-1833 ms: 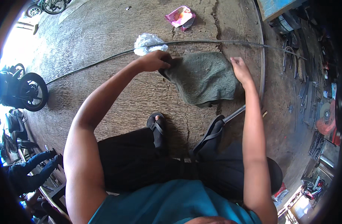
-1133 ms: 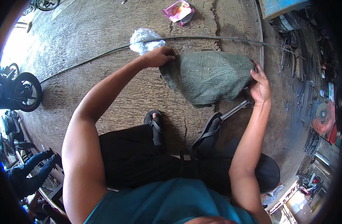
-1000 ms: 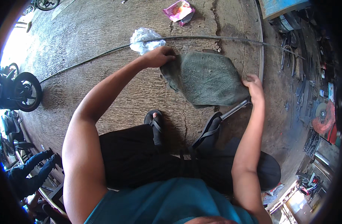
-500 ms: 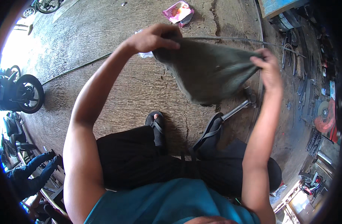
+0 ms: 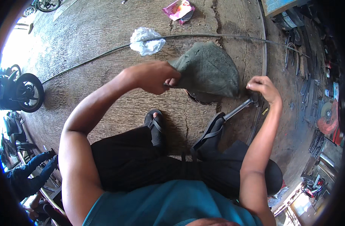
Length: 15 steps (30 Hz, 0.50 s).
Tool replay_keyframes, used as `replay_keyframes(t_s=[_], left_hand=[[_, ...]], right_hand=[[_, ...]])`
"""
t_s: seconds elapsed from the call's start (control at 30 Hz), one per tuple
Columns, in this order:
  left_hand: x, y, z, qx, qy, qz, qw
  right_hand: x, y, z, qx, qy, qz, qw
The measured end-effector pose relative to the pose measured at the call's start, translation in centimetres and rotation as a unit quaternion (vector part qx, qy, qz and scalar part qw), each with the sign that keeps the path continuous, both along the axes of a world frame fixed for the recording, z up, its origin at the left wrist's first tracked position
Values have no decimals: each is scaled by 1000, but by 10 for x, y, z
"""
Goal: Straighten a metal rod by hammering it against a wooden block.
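My left hand [image 5: 157, 78] is closed on one end of a grey-green cloth [image 5: 210, 69], which hangs spread out to the right of it. My right hand [image 5: 264, 89] is just beyond the cloth's right edge, apart from it, with fingers curled in and nothing visible in them. Under the cloth's near edge shows part of a dark, rounded thing [image 5: 205, 98]; the cloth hides the rest. A hammer [image 5: 238, 110] with a metal handle lies on the floor by my right sandal [image 5: 214, 130], its head below my right hand.
A cable [image 5: 93, 57] runs across the floor, passing a crumpled clear plastic bag [image 5: 147, 46]. Beyond is a pink packet [image 5: 179, 10]. Metal tools and rods [image 5: 306, 88] line the right side. Motorcycles [image 5: 27, 92] and a person's legs [image 5: 35, 165] are at the left.
My right hand has let go of the cloth and moved down a little. My left hand has come nearer with its end of the cloth, uncovering the plastic bag and the dark thing's edge.
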<state>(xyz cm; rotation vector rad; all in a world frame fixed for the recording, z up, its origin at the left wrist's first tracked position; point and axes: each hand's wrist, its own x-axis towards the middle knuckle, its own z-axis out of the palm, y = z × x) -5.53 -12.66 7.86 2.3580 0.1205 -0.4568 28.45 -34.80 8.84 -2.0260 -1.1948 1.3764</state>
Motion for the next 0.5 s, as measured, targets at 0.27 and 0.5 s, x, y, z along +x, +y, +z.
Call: replay_keyframes(t_s=[0.27, 0.5], left_hand=[[0, 0, -10, 0, 10, 1, 1000], [-8, -4, -11, -20, 39, -22, 999]], right_hand=[[-18, -10, -65, -104, 98, -174, 974], [-10, -24, -61, -82, 190, -195, 959]])
